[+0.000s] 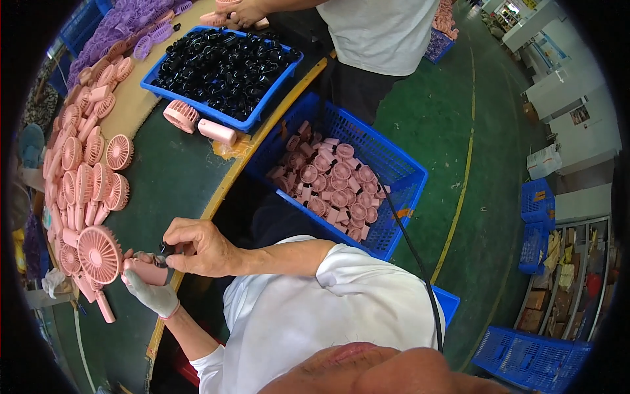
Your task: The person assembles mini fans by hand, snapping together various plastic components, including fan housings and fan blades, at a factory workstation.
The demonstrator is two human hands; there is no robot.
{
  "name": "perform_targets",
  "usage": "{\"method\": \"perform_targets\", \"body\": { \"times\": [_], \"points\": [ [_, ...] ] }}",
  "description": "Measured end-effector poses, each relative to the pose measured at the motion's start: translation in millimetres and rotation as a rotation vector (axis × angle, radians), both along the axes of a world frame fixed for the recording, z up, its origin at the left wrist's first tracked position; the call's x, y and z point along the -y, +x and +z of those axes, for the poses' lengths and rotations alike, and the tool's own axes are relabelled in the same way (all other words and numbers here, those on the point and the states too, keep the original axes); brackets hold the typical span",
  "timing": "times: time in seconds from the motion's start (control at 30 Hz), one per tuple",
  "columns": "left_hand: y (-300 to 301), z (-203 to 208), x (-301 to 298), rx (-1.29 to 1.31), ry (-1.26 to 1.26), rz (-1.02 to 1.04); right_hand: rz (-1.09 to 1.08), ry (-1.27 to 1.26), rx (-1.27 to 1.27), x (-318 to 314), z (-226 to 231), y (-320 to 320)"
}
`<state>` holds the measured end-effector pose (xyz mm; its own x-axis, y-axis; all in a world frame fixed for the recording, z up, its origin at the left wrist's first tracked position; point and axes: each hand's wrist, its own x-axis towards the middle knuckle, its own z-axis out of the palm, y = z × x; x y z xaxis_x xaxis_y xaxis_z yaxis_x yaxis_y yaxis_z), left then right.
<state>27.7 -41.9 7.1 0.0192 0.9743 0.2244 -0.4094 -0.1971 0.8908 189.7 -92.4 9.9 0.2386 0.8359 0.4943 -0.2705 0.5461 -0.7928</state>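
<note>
My left hand (156, 297), in a pale glove, is closed around the handle of a pink handheld fan (100, 255). The fan's round slatted head points left, over the table's edge of piled fans. Between the thumb and fingers of my bare right hand (209, 249) is a small black plastic part (167, 249). It sits close to the handle's end; whether it touches the handle, I cannot tell. Many similar pink fans (84, 180) lie heaped along the left of the dark green tabletop (172, 172).
A blue tray (247, 123) full of black parts stands beyond my hands, with a fan lying before it. Right of the table, a blue crate (400, 167) holds pink fans. Another person's hand (246, 12) works at the far side. Purple fans (125, 29) lie far left. A black cable (420, 262) hangs nearby.
</note>
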Motion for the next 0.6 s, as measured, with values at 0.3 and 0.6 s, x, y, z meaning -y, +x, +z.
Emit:
{"method": "perform_targets", "body": {
  "times": [0.3,0.6],
  "points": [
    [28.6,24.1,16.2,-1.125,0.396,0.257,0.271,-0.377,-0.219,0.7,13.5,9.6],
    [52.7,32.4,11.8,-1.02,0.236,0.009,0.319,-0.442,-0.404,-7.8,-11.8,18.4]
  ]
}}
